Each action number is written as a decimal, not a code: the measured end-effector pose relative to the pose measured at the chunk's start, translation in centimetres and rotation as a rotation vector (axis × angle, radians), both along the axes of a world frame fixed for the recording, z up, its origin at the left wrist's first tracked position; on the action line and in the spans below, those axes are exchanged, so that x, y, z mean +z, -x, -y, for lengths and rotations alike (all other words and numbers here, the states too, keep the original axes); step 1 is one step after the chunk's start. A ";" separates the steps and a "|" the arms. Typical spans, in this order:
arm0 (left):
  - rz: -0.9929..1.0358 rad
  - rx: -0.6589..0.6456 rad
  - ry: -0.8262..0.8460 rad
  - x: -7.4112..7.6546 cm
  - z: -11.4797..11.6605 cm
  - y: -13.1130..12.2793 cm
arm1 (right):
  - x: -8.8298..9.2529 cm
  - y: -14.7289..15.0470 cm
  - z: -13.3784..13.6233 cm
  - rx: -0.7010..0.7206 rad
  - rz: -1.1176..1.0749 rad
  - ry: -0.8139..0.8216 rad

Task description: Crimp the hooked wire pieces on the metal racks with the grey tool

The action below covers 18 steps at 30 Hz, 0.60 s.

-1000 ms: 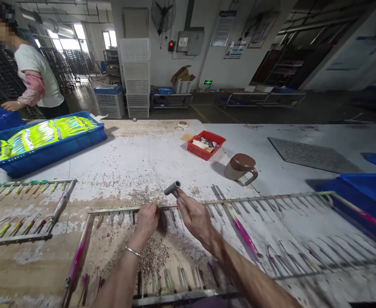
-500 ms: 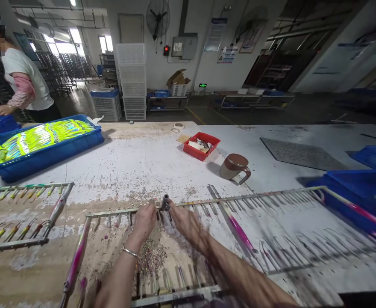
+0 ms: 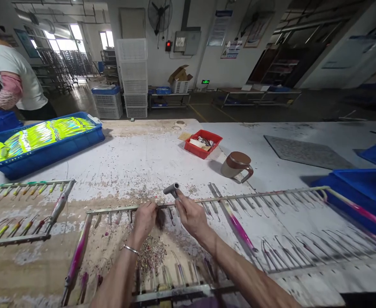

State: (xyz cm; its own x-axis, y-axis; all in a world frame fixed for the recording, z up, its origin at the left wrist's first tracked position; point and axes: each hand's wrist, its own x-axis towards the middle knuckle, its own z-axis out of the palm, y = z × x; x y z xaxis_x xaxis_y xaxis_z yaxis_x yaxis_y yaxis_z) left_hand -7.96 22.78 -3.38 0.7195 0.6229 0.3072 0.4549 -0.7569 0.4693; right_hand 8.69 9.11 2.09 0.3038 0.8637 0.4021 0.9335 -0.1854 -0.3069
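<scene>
In my closed right hand (image 3: 192, 216) is a T-shaped metal tool (image 3: 171, 188), its tubular grey head standing above the rack's bar. My left hand (image 3: 145, 219), with a bangle at the wrist, is closed at the same bar; its fingertips hide what they hold. The metal rack (image 3: 114, 211) has pink-painted side rods and a row of small hooked metal pieces (image 3: 171, 216) along the bar, some between my hands. More such pieces line its near bar (image 3: 175, 295). Paint chips (image 3: 152, 254) are scattered below my hands.
A second rack (image 3: 58, 209) with yellow-green pieces lies left, below a blue tray (image 3: 47, 156) of bright yellow packets. Ahead are a red tray (image 3: 196, 149) and a brown-lidded mug (image 3: 234, 167). Another rack (image 3: 290, 192) and a blue crate (image 3: 364, 196) are right. A person (image 3: 18, 77) stands far left.
My right hand has lifted slightly and shifted right, carrying the T-shaped tool up off the bar and tilting it. My left hand stays at the bar.
</scene>
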 end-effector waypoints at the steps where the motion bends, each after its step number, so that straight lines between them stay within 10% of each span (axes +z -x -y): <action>1: -0.007 0.003 -0.008 -0.1 0.0 0.0 | -0.5 0.0 0.0 0.009 0.004 0.010; 18: -0.062 -0.003 0.004 0.0 0.0 0.0 | -0.9 -0.4 0.3 0.074 -0.040 -0.075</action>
State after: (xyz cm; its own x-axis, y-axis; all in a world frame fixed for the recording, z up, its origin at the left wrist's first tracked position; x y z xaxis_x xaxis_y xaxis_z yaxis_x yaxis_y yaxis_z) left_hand -7.94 22.76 -3.35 0.7388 0.6220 0.2594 0.4812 -0.7564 0.4431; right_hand 9.14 8.83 1.18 0.2576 0.8524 0.4550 0.9305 -0.0920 -0.3545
